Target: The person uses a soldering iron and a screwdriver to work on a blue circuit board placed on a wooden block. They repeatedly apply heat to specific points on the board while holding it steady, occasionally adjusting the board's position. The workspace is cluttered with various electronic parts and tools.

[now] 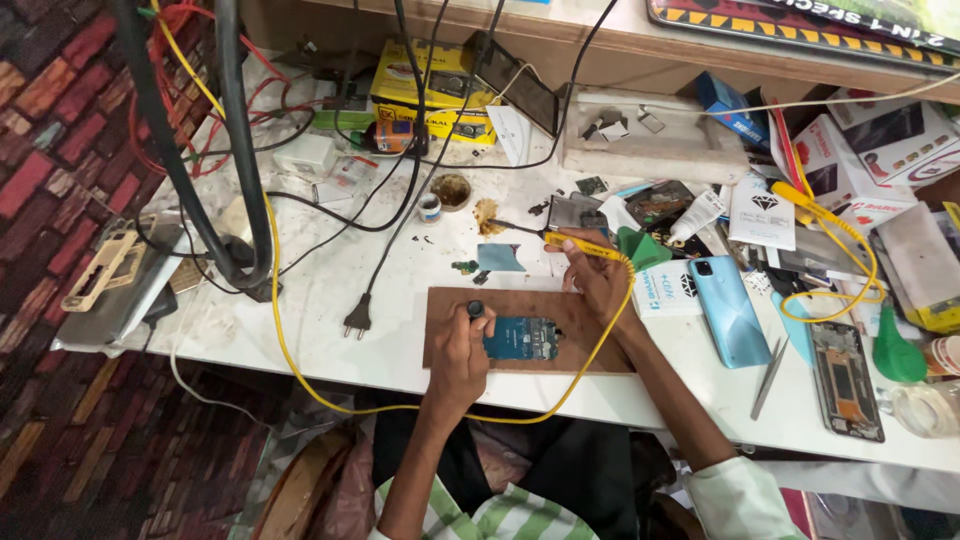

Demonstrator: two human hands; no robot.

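Head view: left hand [462, 345] rests on brown rectangular wooden board [590, 345], fingers curled round a small dark round-topped tool [475, 308], tip side pressed by the blue circuit board [522, 338]. Circuit board lies flat on the wooden board, approx centre, just right of left hand. Right hand [592, 272] closed around yellow-handled soldering iron [570, 240], its dark tip pointing left twd a brownish blob [487, 214] on the white surface [310, 300]. Iron's yellow cable [280, 330] loops round below the board & up the left side. Black two-pin plug [358, 318] lies left of board. Light blue phone [727, 308] face-down to the right; metal tweezers [768, 378] & a dark phone frame [846, 380] nearer the right edge. Green squeeze bottle [896, 352] far right.
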